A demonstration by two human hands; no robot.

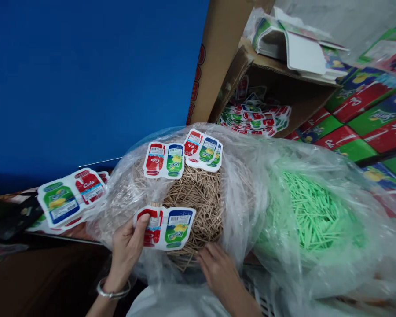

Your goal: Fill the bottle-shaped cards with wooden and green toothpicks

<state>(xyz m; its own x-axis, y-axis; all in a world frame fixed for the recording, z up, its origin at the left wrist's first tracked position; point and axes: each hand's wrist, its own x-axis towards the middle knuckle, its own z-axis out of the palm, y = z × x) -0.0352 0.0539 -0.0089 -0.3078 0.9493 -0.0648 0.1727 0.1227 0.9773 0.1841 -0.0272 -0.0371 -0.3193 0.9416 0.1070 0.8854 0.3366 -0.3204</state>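
My left hand point(130, 242) pinches a jar-shaped printed card point(179, 227) with its thumb on the front. The card carries a red Cola jar and a green-and-blue Sprite jar. Pale stick ends show just above its upper edge. Thin brown sticks point(198, 193) fill an open clear plastic bag point(240, 189) behind it. My right hand point(217, 266) is at the near edge of those sticks, fingers curled together; anything between the fingertips is hidden. Two more groups of cards, one left point(164, 160) and one right point(203, 150), lie across the bag's far side.
Another clear bag holds green sticks point(312, 211) at right. Stacked cards point(71, 198) lie at left. A cardboard box point(312, 94) behind contains many cards point(255, 116). Printed Cola and Sprite boxes point(359, 119) stand at far right; a blue panel point(92, 79) rises at back left.
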